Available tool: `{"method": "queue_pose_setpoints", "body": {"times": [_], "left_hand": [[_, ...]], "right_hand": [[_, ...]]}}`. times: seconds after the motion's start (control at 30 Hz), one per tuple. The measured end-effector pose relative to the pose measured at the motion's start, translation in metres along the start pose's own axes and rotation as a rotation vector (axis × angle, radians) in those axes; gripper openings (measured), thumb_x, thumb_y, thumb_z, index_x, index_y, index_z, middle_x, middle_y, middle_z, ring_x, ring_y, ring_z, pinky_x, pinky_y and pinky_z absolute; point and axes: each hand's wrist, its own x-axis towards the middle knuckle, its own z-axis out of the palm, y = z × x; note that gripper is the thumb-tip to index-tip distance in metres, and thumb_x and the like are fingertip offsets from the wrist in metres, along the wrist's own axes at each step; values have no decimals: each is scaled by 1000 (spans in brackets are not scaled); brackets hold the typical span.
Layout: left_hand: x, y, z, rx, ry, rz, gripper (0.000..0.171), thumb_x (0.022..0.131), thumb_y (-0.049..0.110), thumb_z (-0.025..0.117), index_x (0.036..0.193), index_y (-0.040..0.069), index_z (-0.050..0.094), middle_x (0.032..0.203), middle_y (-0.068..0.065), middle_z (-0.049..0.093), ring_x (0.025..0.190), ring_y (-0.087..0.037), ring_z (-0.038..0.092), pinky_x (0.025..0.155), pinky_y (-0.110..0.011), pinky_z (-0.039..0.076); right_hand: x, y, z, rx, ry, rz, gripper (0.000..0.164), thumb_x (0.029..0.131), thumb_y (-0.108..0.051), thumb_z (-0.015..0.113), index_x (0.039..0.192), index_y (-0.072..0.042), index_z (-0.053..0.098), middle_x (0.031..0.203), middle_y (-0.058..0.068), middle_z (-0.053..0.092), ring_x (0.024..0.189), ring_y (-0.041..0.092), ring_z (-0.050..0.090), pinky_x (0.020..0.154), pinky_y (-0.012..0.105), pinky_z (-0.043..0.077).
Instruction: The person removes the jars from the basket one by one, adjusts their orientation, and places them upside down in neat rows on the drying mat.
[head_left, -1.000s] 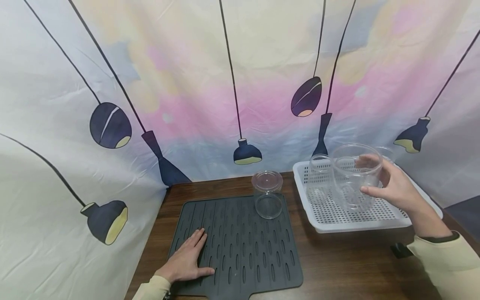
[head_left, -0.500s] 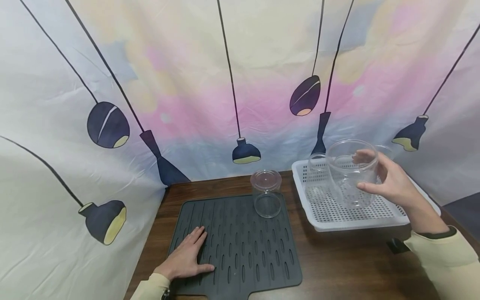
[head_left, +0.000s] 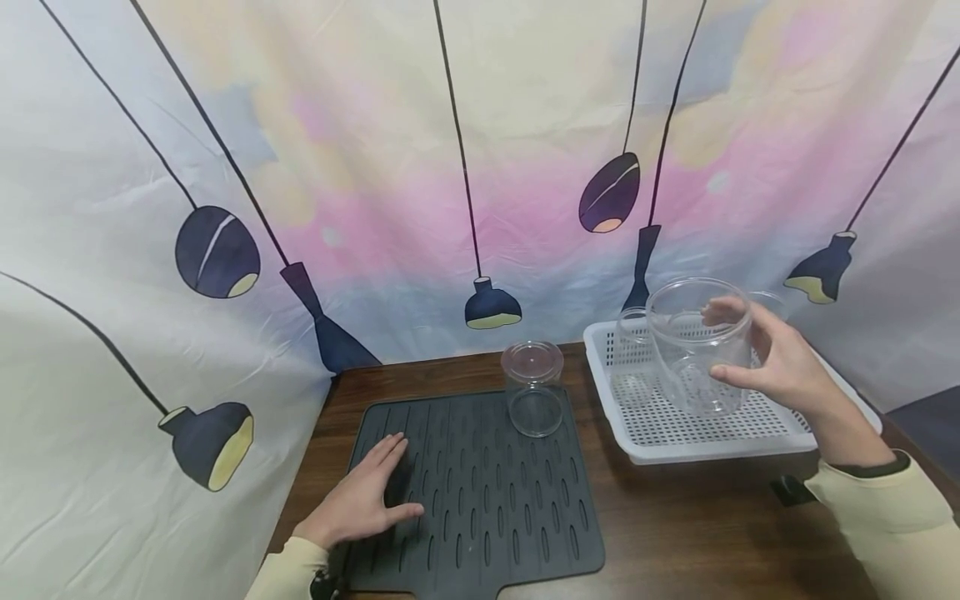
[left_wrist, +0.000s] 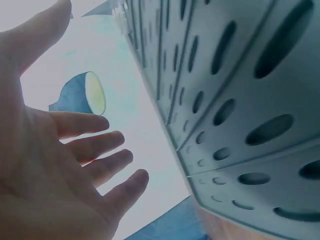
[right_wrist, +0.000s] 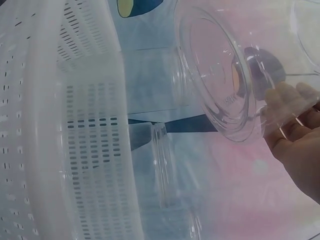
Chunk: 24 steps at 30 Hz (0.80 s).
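My right hand (head_left: pixel 787 362) holds a large clear jar (head_left: pixel 693 375) by its right side, fingers behind and thumb in front, over the white perforated basket (head_left: pixel 720 452). The right wrist view shows the jar's round end (right_wrist: pixel 215 75) apart from the basket wall (right_wrist: pixel 95 145), with fingers against its side. My left hand (head_left: pixel 356 500) hovers over the left part of the dark grey draining mat (head_left: pixel 480 492). Its fingers are spread and hold nothing. In the left wrist view, a gap separates the left hand (left_wrist: pixel 65 160) from the mat's slotted surface (left_wrist: pixel 220 110).
Another clear jar (head_left: pixel 534 392) stands at the mat's back right corner. More clear containers (head_left: pixel 633 358) stand in the basket, partly hidden behind the held jar. Brown wood tabletop (head_left: pixel 675 517) surrounds mat and basket. A printed cloth (head_left: pixel 375 167) hangs behind.
My left hand has lifted off the mat and shifted slightly left. The right hand has carried the jar a little up and to the left over the basket, then barely moved.
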Motion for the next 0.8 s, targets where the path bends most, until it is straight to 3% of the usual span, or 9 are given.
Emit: {"method": "queue_pose_setpoints", "body": {"times": [0.37,0.8], "left_hand": [[1,15,-28,22,96,83,102,80,68,64,152,3,32,157,-16,32,145,-38,28,107,-59,35],[4,42,-59,18,201,116,98,82,66,65,155,13,25,158,-9,31,144,-36,29,106,-66,30]], "right_hand": [[2,-4,0,-38,5,15,82,64,13,80,138,0,47,123,-4,56,113,4,50,97,5,34],[6,-11,1,-51,2,-7,82,63,13,82,137,0,49,122,-1,57,113,6,50,99,4,33]]}}
